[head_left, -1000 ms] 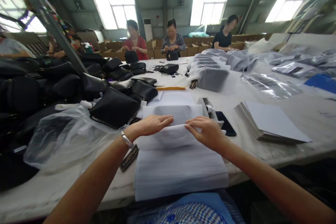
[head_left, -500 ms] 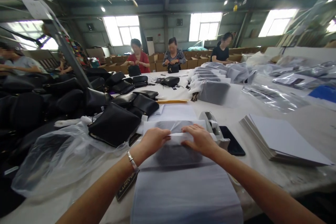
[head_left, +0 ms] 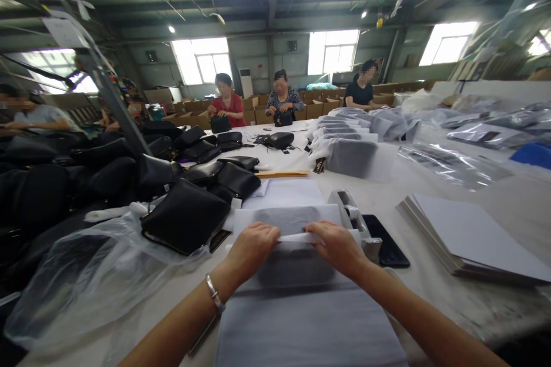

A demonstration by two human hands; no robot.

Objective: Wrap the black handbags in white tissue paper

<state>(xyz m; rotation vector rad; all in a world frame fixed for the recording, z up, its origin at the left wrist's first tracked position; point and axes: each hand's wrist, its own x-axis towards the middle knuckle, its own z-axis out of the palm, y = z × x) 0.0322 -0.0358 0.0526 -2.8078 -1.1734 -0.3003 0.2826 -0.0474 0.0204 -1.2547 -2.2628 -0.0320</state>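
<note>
A dark bag (head_left: 295, 266) shows through thin white tissue paper (head_left: 307, 321) that is wrapped around it on the table before me. My left hand (head_left: 255, 246) is closed, pinching the left part of a folded paper edge across the bag. On the right part of the same fold, my right hand (head_left: 338, 245) grips with thumb and fingers. More of the paper lies flat below the bag, toward me. Close behind my right hand stands a tape dispenser (head_left: 350, 212), partly hidden by that hand, with a dark phone (head_left: 386, 241) beside it.
Black bags (head_left: 185, 215) are piled on the left, near a clear plastic bag (head_left: 90, 275). A stack of white boards (head_left: 477, 235) lies to the right. Paper-wrapped bags (head_left: 350, 155) stand in a row farther back. Several people work across the table.
Both hands keep hold of the paper fold; the fingers of my right hand have closed in more on it. The whole view has shifted slightly downward in the picture.
</note>
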